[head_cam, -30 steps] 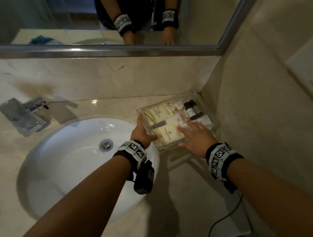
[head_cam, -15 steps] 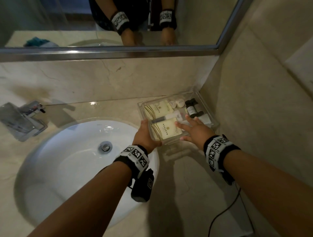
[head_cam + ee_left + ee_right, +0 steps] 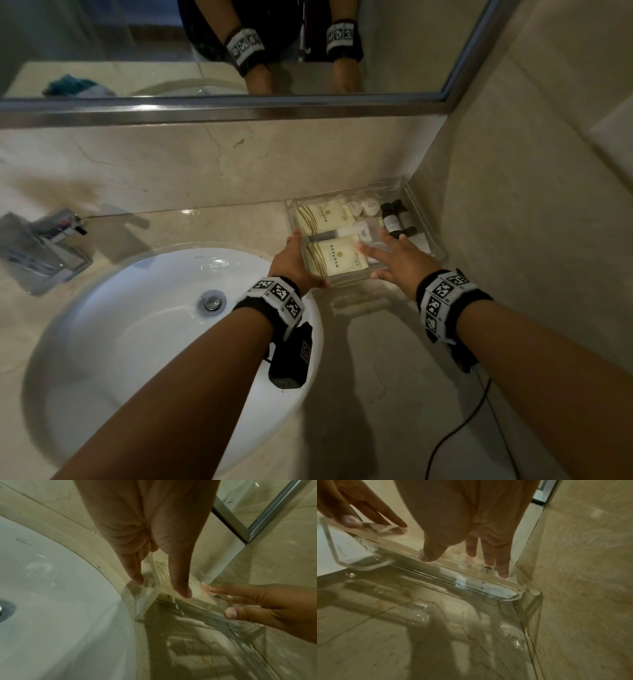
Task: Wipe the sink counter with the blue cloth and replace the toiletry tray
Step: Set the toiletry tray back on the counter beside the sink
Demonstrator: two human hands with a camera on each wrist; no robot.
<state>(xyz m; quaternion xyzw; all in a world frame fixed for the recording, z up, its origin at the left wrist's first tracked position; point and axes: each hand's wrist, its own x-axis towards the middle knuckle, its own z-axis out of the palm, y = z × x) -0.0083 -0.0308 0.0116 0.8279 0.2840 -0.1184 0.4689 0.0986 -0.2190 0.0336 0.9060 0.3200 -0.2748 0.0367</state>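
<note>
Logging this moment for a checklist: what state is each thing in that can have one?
toiletry tray: down on the counter, in the corner, filled
left hand: open, straight fingers along the tray's left side
right hand: open, fingers spread over the tray
faucet: no water running
sink: empty

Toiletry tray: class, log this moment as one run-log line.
stage: tray replacement | tray: on counter, in corner | left hand: fingers straight, touching tray | right hand: fingers straight, touching tray
</note>
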